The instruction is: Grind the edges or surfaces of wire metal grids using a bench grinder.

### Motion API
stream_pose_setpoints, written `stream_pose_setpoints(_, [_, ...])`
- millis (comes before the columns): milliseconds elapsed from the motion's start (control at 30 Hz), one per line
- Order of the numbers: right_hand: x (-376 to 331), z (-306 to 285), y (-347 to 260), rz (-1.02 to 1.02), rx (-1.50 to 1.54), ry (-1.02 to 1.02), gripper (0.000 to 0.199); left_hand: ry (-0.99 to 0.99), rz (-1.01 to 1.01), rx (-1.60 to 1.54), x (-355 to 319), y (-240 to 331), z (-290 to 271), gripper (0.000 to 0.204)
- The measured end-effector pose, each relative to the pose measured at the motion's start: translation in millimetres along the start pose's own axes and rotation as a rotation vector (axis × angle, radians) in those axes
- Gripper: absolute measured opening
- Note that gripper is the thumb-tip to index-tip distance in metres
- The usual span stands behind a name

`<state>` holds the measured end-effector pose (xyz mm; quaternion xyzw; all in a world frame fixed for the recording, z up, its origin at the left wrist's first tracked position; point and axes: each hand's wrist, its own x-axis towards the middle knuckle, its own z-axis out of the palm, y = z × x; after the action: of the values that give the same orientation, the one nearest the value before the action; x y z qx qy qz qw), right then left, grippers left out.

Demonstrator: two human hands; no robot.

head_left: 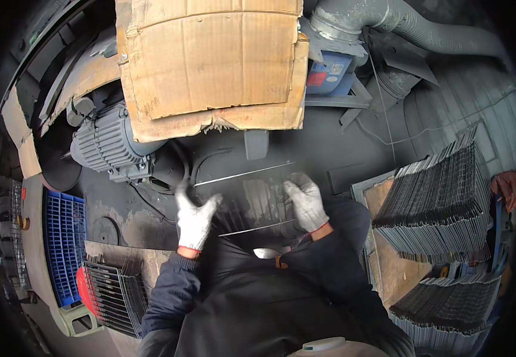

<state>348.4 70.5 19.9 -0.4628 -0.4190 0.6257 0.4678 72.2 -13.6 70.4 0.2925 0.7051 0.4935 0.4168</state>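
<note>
A flat wire grate (256, 199), smeared by motion, spans the space between my hands above my lap. Its two long edges show as bright, slanted lines, and the thin bars between them are barely visible. My left hand (195, 221), in a white knit glove with a red cuff, grips its left end, thumb over the grate and fingers blurred along its outer side. At the right end, my right hand (306, 205), gloved alike, holds the grate with its fingers curled; the fingertips are partly blurred.
Stacks of dark wire grates (433, 202) stand on a board at my right, with another stack (448, 309) nearer. More grates (115, 291) lean at my left beside a blue plastic crate (66, 247). Ahead are a grey motor (106, 146), a cardboard cover (216, 65) and a duct (424, 30).
</note>
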Motion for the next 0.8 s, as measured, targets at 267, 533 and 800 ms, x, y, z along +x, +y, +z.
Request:
stream_pose_setpoints(267, [27, -50, -17, 0.087, 0.030, 0.084, 0.022, -0.325, 0.054, -0.260, 53, -50, 93, 0.017])
stream_pose_setpoints(533, [54, -4, 35, 0.052, -0.100, 0.036, 0.018, -0.340, -0.076, -0.277, 84, -97, 35, 0.031])
stream_pose_setpoints(800, [41, -38, -37, 0.155, -0.042, 0.183, 0.022, -0.415, 0.043, -0.346, 65, -68, 102, 0.019])
